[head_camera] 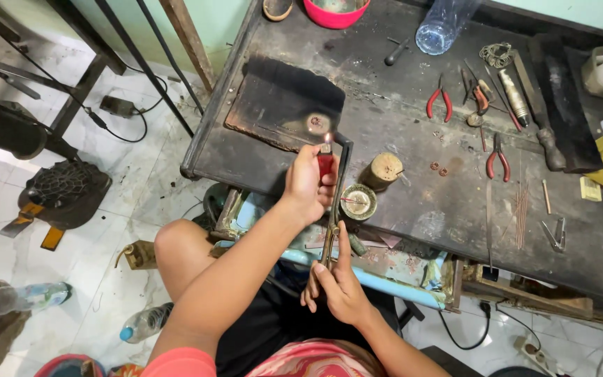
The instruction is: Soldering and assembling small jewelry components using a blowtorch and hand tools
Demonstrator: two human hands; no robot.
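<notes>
- Your right hand sits nearest you, just off the bench's near edge, fingers wrapped around the lower end of the torch, forefinger laid up along its handle.
- The torch runs up from that grip as a thin brass-and-dark tube, bending over at the top above the near edge of the bench.
- Your left hand is clenched around a red lighter, thumb on top, right beside the torch's tip.
- There's a small flame lit on the lighter, touching close to the bent nozzle.
- Just right of the torch, at the near edge, sits a small round dish, and beside it a short wooden stump.
- Behind the flame lies a dark scorched slab on the bench's left part.
- Further right, mid-bench, two red-handled pliers lie well apart, with thin rods between them and the near edge.
- At the far edge: a pink bowl and a clear plastic bottle lying on its side.
</notes>
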